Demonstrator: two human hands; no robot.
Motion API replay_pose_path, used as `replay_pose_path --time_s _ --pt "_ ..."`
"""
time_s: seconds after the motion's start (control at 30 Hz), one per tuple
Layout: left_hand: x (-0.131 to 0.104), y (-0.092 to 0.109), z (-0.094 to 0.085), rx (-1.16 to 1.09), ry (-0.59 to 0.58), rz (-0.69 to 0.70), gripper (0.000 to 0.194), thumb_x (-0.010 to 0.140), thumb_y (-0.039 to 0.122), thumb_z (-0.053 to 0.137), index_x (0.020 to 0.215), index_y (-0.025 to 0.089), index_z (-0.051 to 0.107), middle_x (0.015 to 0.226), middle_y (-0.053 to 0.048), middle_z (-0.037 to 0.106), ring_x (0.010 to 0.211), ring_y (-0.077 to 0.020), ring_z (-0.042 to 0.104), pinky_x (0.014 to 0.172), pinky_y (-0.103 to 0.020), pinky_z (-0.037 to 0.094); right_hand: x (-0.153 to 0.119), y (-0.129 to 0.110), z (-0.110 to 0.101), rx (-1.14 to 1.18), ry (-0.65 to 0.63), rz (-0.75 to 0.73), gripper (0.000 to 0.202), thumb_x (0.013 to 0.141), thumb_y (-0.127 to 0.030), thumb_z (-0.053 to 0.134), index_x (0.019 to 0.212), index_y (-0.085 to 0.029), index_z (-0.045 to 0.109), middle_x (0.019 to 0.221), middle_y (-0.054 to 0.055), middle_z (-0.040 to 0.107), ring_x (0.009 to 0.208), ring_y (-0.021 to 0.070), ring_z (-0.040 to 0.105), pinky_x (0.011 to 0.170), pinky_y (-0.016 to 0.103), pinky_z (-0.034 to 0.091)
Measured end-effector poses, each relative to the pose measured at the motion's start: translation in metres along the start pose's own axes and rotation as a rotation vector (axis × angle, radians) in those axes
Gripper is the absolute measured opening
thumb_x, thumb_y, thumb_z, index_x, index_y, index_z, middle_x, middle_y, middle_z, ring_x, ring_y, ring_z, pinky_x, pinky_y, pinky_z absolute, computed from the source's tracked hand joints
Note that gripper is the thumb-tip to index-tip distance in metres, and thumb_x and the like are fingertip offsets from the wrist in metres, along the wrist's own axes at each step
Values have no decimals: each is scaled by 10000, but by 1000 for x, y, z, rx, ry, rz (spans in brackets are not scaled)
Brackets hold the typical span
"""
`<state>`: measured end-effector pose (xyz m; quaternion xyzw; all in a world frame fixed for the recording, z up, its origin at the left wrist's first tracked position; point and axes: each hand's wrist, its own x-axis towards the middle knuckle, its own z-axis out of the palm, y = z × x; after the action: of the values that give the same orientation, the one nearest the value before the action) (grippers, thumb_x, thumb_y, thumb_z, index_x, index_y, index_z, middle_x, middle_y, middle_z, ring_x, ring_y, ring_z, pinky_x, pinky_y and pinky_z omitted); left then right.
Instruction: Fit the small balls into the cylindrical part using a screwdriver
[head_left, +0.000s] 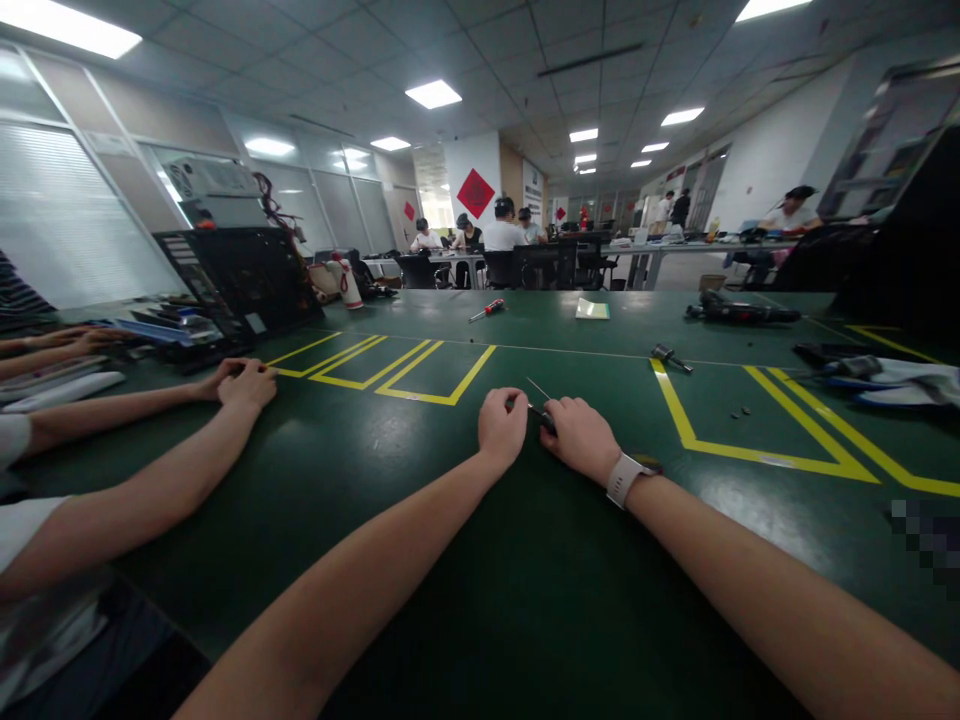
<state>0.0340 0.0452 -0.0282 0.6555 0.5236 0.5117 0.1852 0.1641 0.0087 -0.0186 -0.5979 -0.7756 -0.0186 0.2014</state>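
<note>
My left hand [502, 430] is closed over the green table, thumb and fingers curled together. What it pinches, if anything, is too small to make out. Just beside it, my right hand [581, 438], with a pale watch band on its wrist, is closed around a small black tool [546, 422]. The tool's dark end points toward my left fingertips, and its exact kind is unclear. A thin metal rod [537, 387] sticks out up and left from near my right fingers; whether it belongs to the tool, I cannot tell.
At left, a co-worker's hands [247, 382] meet above the table [420, 480]. Yellow tape [420, 397] marks the surface. Farther off lie a red screwdriver [487, 309], a notepad [592, 310], a small metal part [670, 357] and a black power tool [739, 310].
</note>
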Motion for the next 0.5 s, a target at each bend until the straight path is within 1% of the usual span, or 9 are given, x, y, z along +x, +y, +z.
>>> replay_pose_path --time_s 0.17,0.3,0.5 --pt "-4 6 -5 31 -68 1 210 825 241 482 884 132 651 900 -74 634 823 -163 591 743 -275 472 -1 27 -5 -104 -12 115 220 854 -273 429 956 -135 567 936 171 613 810 263 604 649 335 428" --pt "-5 8 -6 31 -121 -11 221 833 250 479 909 126 646 911 -76 632 819 -160 588 723 -273 479 -9 57 -15 -167 -23 190 254 868 -303 413 972 -124 560 930 168 614 796 252 615 618 315 419" --pt "-5 6 -5 33 -146 7 222 832 249 485 915 123 647 912 -75 632 819 -162 587 736 -284 478 -26 102 -29 -257 -42 314 277 871 -323 403 943 -109 565 906 178 620 785 267 626 598 321 407"
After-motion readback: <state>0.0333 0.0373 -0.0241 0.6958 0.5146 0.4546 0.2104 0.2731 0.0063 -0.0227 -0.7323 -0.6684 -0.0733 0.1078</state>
